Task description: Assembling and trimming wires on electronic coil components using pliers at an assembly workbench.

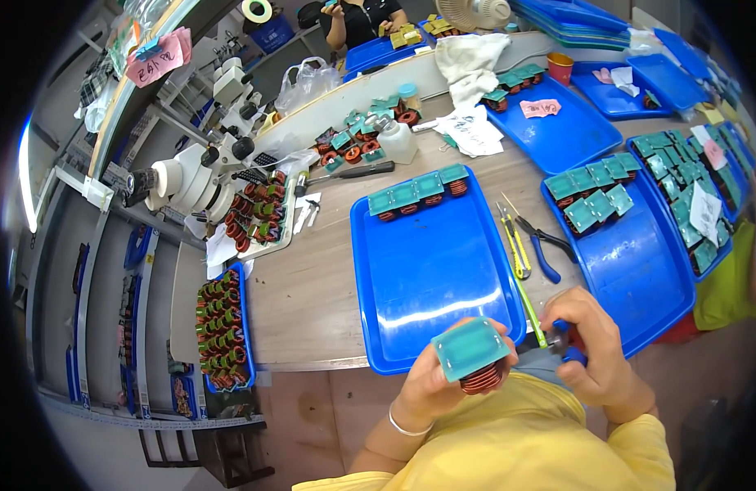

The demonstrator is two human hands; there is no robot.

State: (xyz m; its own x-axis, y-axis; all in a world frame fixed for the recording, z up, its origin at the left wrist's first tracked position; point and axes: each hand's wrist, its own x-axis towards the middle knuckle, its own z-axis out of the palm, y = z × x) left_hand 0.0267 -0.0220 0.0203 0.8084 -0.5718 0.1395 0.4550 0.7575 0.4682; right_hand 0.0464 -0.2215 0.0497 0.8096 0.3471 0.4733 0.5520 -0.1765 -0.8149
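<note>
My left hand (427, 385) is closed around a coil component held near my body: a teal square board (470, 348) on top of a copper-wound ring (483, 378). Its board faces up. To the right of it, my right hand (597, 348) is closed on a blue-handled hand tool (573, 355), whose dark head lies close to the coil; fingers cover most of it, so its exact kind is hidden. A blue tray (431, 270) lies just beyond my left hand, with several like coils (419, 191) lined up along its far edge.
Blue-handled pliers (546, 250) and a yellow utility knife (519, 254) lie between the trays. On the right, blue trays (640, 286) hold more boarded coils. At left stand a microscope (182, 184) and a tray of bare coils (222, 327). Another person (366, 20) sits across the bench.
</note>
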